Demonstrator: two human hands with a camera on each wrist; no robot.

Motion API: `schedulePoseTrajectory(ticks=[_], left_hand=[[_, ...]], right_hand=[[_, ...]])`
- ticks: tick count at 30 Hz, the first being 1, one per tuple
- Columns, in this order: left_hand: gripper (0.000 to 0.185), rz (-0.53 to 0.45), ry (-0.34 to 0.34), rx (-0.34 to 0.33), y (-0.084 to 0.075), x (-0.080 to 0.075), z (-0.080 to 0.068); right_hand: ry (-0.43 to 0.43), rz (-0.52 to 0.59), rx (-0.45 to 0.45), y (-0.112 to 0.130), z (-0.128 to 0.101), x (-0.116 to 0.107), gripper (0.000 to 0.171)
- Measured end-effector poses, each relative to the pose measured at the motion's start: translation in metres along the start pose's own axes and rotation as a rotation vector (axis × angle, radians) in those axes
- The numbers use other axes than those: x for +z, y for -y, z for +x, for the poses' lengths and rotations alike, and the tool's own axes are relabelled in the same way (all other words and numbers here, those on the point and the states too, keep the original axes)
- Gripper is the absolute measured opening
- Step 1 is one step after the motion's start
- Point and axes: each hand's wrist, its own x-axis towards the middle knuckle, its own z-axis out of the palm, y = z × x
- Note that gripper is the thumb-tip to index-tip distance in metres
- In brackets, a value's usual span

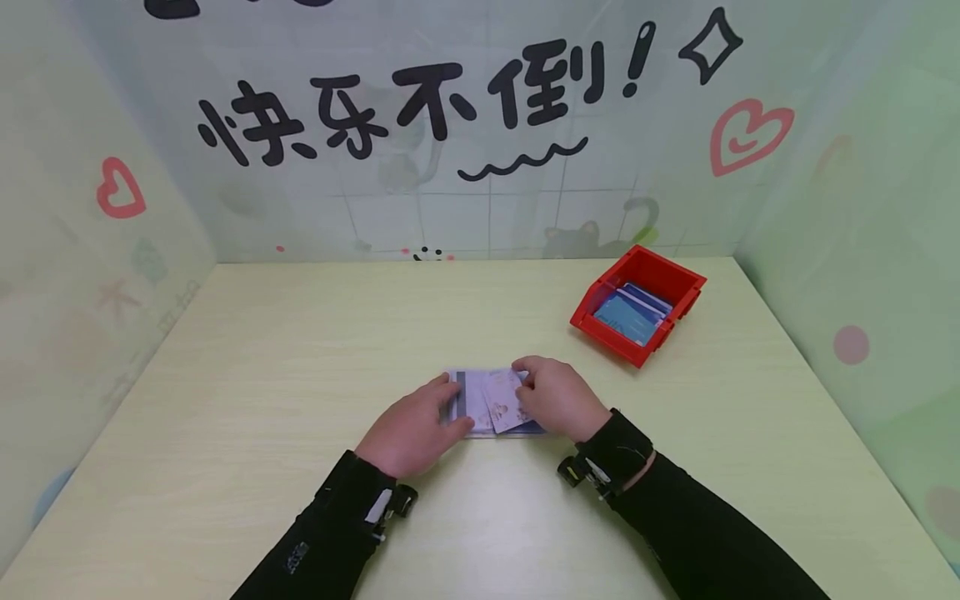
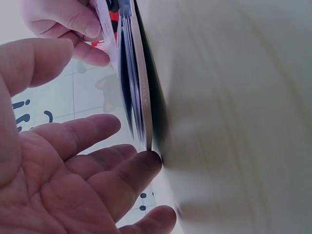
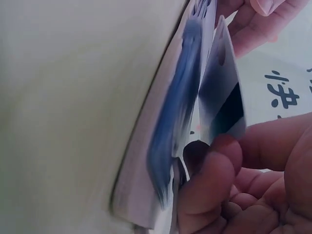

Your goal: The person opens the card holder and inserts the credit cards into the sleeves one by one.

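A pale purple card booklet (image 1: 471, 404) lies on the table between both hands; its stacked leaves show edge-on in the left wrist view. My right hand (image 1: 566, 400) pinches a small pink-and-lilac card (image 1: 504, 402) tilted above the booklet's right part. From the right wrist, the underside of that card (image 3: 224, 92) looks white with a dark stripe and a slot, raised beside the blue inner leaves (image 3: 178, 112). On the other side, my left hand (image 1: 408, 429) has its fingers loosely extended, one fingertip touching the booklet's edge (image 2: 147, 131). It grips nothing.
Back right on the table stands a red open-front bin (image 1: 641, 354) with several blue cards (image 1: 633, 315) inside. Printed panels enclose the table (image 1: 262, 358) at the back and on both sides. A small camera sits on each wrist.
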Motion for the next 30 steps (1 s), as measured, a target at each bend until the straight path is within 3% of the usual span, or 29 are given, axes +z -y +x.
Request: schedulePoseTrajectory(ticks=[12, 21, 30], left_hand=[[0.064, 0.005, -0.004, -0.007, 0.001, 0.001, 0.001], [0.064, -0.017, 0.0, -0.016, 0.001, 0.0, 0.0], [0.063, -0.028, -0.002, -0.007, 0.001, -0.001, 0.0]], right_hand=[[-0.005, 0.012, -0.024, 0.007, -0.002, 0.008, 0.055], [-0.014, 0.022, -0.01, 0.011, -0.009, 0.009, 0.049], [0.025, 0.088, -0.079, 0.013, -0.014, 0.011, 0.052]])
